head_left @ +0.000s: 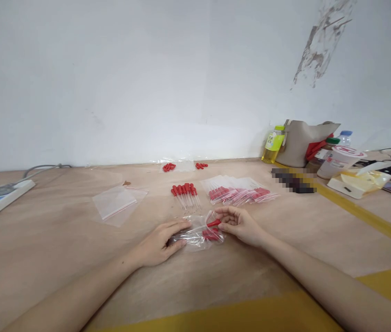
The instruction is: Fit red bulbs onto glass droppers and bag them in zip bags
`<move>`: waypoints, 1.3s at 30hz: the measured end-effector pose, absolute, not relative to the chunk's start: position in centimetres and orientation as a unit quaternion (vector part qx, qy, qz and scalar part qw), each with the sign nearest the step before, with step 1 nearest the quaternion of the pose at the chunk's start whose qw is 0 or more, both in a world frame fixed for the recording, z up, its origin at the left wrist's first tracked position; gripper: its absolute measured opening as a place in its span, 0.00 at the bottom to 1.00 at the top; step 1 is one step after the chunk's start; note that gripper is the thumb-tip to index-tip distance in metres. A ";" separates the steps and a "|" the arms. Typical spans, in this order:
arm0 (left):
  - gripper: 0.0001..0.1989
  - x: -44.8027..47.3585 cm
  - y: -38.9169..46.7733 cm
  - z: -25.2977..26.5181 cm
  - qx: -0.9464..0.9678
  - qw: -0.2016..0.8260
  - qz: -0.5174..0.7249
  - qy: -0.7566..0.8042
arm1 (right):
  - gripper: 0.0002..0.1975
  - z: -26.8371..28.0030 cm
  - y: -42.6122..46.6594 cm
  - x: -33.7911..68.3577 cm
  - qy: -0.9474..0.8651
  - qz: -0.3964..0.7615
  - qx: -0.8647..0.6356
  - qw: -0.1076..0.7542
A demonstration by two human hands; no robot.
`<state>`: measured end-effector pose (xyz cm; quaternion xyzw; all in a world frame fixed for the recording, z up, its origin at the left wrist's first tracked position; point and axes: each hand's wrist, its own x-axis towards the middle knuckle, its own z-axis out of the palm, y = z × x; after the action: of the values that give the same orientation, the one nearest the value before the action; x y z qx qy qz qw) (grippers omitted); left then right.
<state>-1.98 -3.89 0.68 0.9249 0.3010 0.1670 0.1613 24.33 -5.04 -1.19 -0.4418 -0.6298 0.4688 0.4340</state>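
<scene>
A clear plastic bag [195, 240] lies in front of me with several red-bulbed droppers [211, 234] in it. My left hand [162, 242] holds down the bag's left end, thumb and fingers on either side of it. At the bag's right end my right hand [239, 226] pinches the red bulb of one dropper [213, 222]; its stem runs left at the bag, and I cannot tell how much is inside. Just beyond, several loose droppers [186, 190] lie in a row. To their right, filled zip bags [240, 191] overlap in a fanned pile.
Flat zip bags [119, 203] lie on the left. Loose red bulbs [168, 167] rest on plastic near the wall. A power strip [5, 200] is at far left. A yellow drink bottle [273, 145], a grey bag [297, 143] and a cup [339, 161] stand at back right.
</scene>
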 end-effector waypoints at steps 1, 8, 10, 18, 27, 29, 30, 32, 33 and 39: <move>0.20 -2.0 -3.9 0.7 0.925 0.162 0.167 0.301 | 0.23 -1.1 -5.1 24.4 -0.621 0.494 -0.428 0.434; 0.20 -1.9 -3.9 0.9 0.926 0.161 0.168 0.299 | 0.16 -0.6 -5.1 24.9 -0.613 0.457 -0.496 0.412; 0.20 -1.9 -3.9 0.8 0.926 0.159 0.170 0.297 | 0.16 -0.6 -5.1 24.7 -0.607 0.455 -0.491 0.428; 0.19 -2.0 -3.8 0.6 0.924 0.166 0.175 0.298 | 0.22 0.1 -5.7 24.6 -0.580 0.558 -0.435 0.404; 0.18 -1.9 -4.0 0.9 0.924 0.183 0.183 0.282 | 0.03 2.6 1.0 22.4 -0.720 0.214 -0.555 0.357; 0.18 -2.0 -4.0 0.9 0.923 0.188 0.182 0.281 | 0.03 3.0 2.8 20.5 -0.702 0.172 -0.617 0.311; 0.18 -2.0 -4.0 0.9 0.923 0.191 0.182 0.281 | 0.05 3.0 3.6 19.7 -0.693 0.169 -0.633 0.302; 0.18 -2.0 -4.0 1.0 0.923 0.194 0.182 0.279 | 0.09 2.7 5.0 18.4 -0.679 0.180 -0.655 0.279; 0.18 -2.0 -4.1 1.0 0.923 0.194 0.182 0.278 | 0.11 2.4 5.6 18.0 -0.674 0.194 -0.661 0.269; 0.18 -2.0 -4.1 0.9 0.923 0.186 0.181 0.283 | 0.11 1.1 7.6 17.5 -0.653 0.268 -0.662 0.251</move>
<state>-2.01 -4.12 0.87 0.9232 0.2832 0.1811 0.1864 17.48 7.58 1.05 -0.6623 -0.6534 0.2675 0.2508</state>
